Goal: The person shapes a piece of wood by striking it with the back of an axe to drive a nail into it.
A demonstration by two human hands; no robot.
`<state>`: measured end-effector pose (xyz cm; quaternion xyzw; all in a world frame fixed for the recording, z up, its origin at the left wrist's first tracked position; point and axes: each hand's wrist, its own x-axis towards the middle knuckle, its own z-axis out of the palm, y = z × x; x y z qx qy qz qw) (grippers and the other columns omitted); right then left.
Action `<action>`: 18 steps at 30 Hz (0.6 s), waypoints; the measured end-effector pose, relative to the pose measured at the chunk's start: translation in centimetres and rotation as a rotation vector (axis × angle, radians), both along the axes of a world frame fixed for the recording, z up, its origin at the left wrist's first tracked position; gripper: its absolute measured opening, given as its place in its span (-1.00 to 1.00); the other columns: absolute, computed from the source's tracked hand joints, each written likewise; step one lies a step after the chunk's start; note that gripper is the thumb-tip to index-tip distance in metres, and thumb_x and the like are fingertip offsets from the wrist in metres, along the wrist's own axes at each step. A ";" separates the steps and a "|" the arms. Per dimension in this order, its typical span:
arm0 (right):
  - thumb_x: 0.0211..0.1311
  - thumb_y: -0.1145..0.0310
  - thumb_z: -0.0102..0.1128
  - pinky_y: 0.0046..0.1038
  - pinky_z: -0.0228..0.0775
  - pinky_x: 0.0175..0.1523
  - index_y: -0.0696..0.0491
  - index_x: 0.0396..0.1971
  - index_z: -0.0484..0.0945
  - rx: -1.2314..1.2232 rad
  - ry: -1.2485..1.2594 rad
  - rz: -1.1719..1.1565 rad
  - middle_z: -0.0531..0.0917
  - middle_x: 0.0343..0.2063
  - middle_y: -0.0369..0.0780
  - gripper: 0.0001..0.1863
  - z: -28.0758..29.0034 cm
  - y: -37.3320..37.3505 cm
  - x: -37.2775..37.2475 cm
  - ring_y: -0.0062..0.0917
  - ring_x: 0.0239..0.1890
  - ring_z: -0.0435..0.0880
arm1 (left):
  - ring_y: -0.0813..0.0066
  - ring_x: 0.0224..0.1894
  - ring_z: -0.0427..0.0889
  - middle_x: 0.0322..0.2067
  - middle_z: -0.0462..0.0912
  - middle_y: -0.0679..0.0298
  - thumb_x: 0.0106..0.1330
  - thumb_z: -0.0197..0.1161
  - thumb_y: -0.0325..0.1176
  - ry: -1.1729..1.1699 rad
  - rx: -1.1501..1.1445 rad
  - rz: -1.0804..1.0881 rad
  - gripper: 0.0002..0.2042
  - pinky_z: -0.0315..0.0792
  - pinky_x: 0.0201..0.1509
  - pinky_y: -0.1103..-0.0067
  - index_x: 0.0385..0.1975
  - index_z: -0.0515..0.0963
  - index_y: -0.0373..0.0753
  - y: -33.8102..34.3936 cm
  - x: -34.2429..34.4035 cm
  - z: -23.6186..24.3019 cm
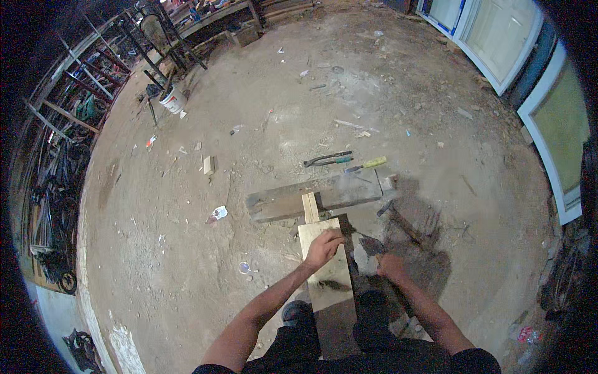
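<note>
A pale wooden board (330, 280) runs from between my legs up onto a thick grey beam (280, 202) lying across the dirt floor. A narrow pale strip (309, 207) crosses the beam just beyond the board's end. My left hand (324, 247) presses on the board's far end, fingers curled over its right edge. My right hand (392, 267) hovers right of the board, closed round a dark tool (372, 244) whose end points toward the board. A hammer (398, 223) lies on the ground beyond that hand.
Pincers (327, 159) and a yellow-handled screwdriver (369, 164) lie past the beam. A small wood block (208, 165) and litter dot the floor. A white bucket (174, 100) and metal frames (93, 81) stand at the left. White door panels (498, 37) lean at the right.
</note>
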<state>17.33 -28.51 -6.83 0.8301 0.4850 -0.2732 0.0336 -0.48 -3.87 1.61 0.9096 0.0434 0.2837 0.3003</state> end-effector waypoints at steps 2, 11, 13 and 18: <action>-0.10 0.20 0.36 -0.07 0.56 -0.20 0.07 -0.24 0.63 0.016 0.031 -0.050 0.71 -0.33 -0.04 -0.62 -0.4 -0.1 -0.2 -0.09 -0.27 0.72 | 0.17 -0.08 0.61 -0.19 0.62 0.20 0.21 0.23 -0.55 0.076 -0.088 0.063 -0.77 0.52 -0.02 0.39 -0.14 0.63 -0.20 -0.2 -0.2 -0.6; -0.04 0.22 0.33 -0.04 0.55 -0.08 0.08 -0.17 0.63 0.013 0.091 -0.075 0.66 -0.20 0.02 -0.60 -1.3 -1.0 0.3 -0.07 -0.10 0.68 | 0.17 -0.07 0.65 -0.14 0.66 0.15 0.28 0.23 -0.54 -0.004 -0.237 0.225 -0.79 0.57 -0.04 0.42 -0.12 0.64 -0.22 -0.1 0.3 -0.7; -0.02 0.24 0.30 -0.04 0.55 -0.08 0.08 -0.18 0.65 -0.020 0.057 -0.172 0.66 -0.21 0.02 -0.63 -1.4 -1.2 0.4 -0.07 -0.12 0.68 | 0.15 -0.06 0.66 -0.13 0.66 0.11 0.28 0.23 -0.56 0.014 -0.306 0.221 -0.79 0.57 -0.03 0.41 -0.10 0.63 -0.26 0.0 0.5 -0.7; 0.05 0.26 0.22 -0.05 0.57 -0.08 0.05 -0.16 0.65 -0.099 0.195 -0.213 0.66 -0.21 0.03 -0.67 2.5 0.6 0.3 -0.06 -0.13 0.68 | 0.15 -0.08 0.67 -0.16 0.67 0.08 0.24 0.20 -0.65 -0.005 -0.273 0.202 -0.73 0.60 -0.07 0.40 -0.07 0.61 -0.31 0.1 0.3 -1.0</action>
